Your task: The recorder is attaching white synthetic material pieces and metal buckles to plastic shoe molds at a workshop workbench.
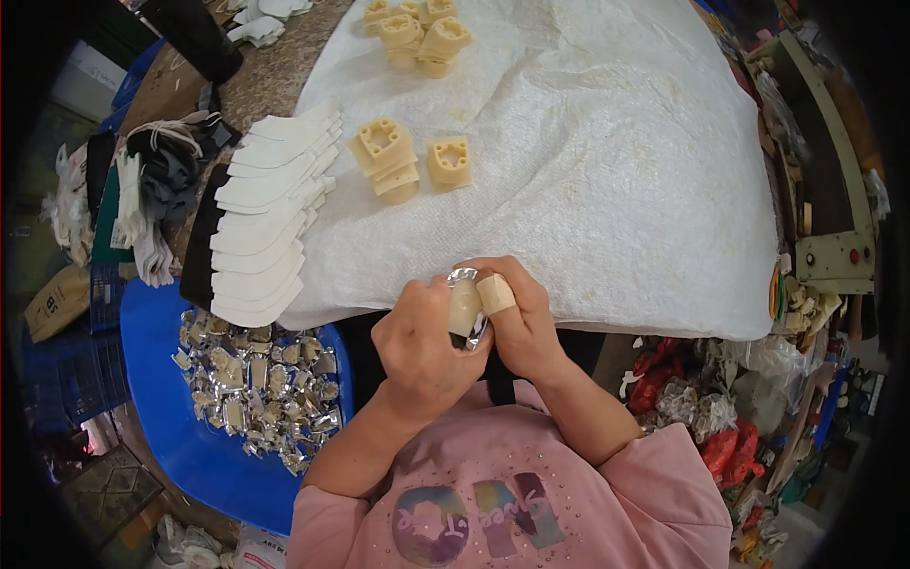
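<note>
Cream moulded block [464, 305], partly wrapped in crinkled silver foil [463, 277], held upright at the near edge of the white cloth-covered table [607, 171].

A small workshop: a worktable [664, 190] under white sheeting, stacked cream moulded parts [384, 156], a green machine [834, 218].

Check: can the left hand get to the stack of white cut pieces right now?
Probably not at once: the left hand and right hand both grip a foil-wrapped piece. The stack itself lies uncovered, up-left.

Cream blocks [409, 159] on a white woven sheet [607, 171]; silver foil packets [256, 389] in a blue tub [161, 417]; pink shirt [531, 493].
</note>
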